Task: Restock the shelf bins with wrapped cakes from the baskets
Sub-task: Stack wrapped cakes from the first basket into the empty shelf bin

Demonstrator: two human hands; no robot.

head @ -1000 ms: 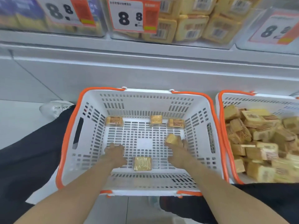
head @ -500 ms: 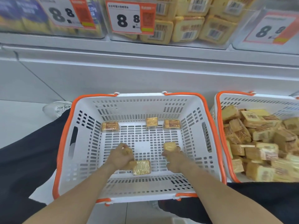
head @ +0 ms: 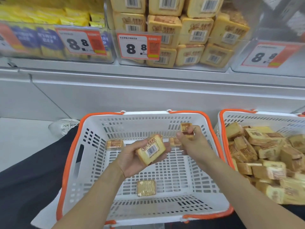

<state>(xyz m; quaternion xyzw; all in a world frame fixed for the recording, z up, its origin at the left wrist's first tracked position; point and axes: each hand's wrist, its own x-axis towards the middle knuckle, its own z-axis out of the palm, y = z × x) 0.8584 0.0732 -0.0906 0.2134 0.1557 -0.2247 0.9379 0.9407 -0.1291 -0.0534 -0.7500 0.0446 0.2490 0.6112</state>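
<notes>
Fingers of left hand point(head: 132, 158) wrap a wrapped cake point(head: 151, 150), barcode up; right hand point(head: 192, 142) pinches a smaller cake point(head: 186, 128). Both sit mid-frame — the cake bin point(head: 173, 65) lies straight above, top centre, already well stacked. White basket point(head: 92, 129) below holds three loose cakes; right basket point(head: 222, 123) is heaped.

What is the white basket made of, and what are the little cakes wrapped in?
The white basket looks like hard moulded plastic: matte, slotted walls, orange rim. The wrapped cake in the left hand seems sealed in thin clear film, glossy, with a barcode label on it.
</notes>
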